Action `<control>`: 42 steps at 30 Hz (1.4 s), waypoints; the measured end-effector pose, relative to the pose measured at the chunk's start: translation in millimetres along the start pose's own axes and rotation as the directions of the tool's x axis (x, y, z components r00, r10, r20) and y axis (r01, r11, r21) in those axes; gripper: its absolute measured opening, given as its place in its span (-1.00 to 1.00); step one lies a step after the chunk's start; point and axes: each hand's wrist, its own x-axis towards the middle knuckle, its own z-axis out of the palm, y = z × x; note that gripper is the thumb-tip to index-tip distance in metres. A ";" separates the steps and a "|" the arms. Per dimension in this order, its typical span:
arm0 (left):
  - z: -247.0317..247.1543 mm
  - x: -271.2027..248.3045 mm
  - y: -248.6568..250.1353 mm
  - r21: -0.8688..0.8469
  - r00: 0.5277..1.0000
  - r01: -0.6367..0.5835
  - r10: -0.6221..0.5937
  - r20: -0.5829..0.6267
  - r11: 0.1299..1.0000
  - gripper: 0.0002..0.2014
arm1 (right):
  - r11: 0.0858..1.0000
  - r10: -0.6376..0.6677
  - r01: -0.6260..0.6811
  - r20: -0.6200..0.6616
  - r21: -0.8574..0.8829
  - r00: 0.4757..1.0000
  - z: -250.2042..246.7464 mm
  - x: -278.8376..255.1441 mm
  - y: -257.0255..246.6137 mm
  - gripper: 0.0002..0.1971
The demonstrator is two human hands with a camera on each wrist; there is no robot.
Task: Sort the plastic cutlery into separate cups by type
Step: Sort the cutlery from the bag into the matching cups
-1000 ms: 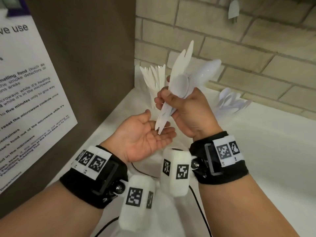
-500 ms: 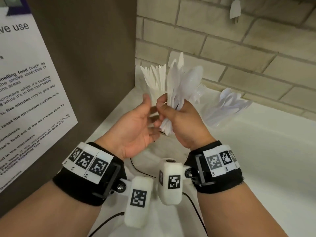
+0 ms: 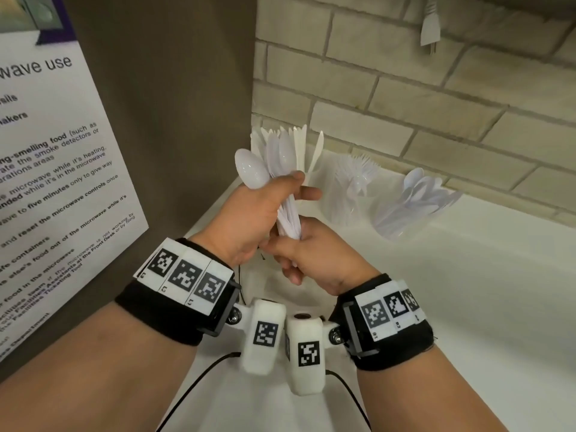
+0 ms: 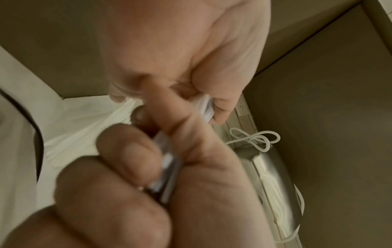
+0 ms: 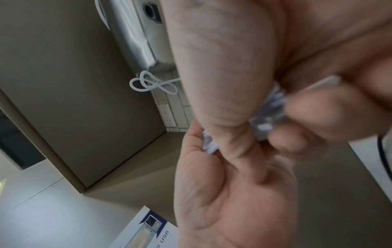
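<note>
A bundle of white plastic cutlery (image 3: 288,210), spoons and knives mixed, stands upright between both hands over the white counter (image 3: 436,291). My left hand (image 3: 280,198) grips the bundle around its middle, with one spoon bowl (image 3: 252,169) sticking out to the left. My right hand (image 3: 296,254) holds the handle ends below. In the wrist views the white handles (image 4: 165,164) (image 5: 271,107) show between curled fingers. Behind the hands stand white knives (image 3: 300,141), their cup hidden. A clear cup of forks (image 3: 352,188) and a clear cup of spoons (image 3: 414,204) stand to the right.
A brown panel with a printed microwave notice (image 3: 62,182) closes the left side. A brick wall (image 3: 436,104) runs along the back, with a white plug (image 3: 430,26) hanging at top right. Black cables (image 3: 199,378) trail over the near counter.
My left hand, open a second ago, now grips the bundle. The bundle swung left and lower, my right hand slid down to the handle ends, and the fork cup came into view.
</note>
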 end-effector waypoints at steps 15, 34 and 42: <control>-9.5 21.7 -16.1 0.477 0.990 -0.071 0.119 -0.071 0.876 -0.84 | 0.933 -0.223 0.117 -0.291 -0.341 0.930 -54.7 3.9 -47.8 -0.74; -16.8 31.3 -32.5 0.916 0.951 -0.095 0.307 -0.032 0.389 -0.77 | 0.909 -0.344 0.125 -0.544 -0.398 0.765 -30.6 50.2 -63.2 -0.56; -16.4 30.2 -36.6 0.884 0.941 -0.145 0.339 -0.016 0.445 -0.80 | 0.959 -0.281 0.178 -0.638 -0.223 0.717 -37.4 48.5 -66.4 -0.80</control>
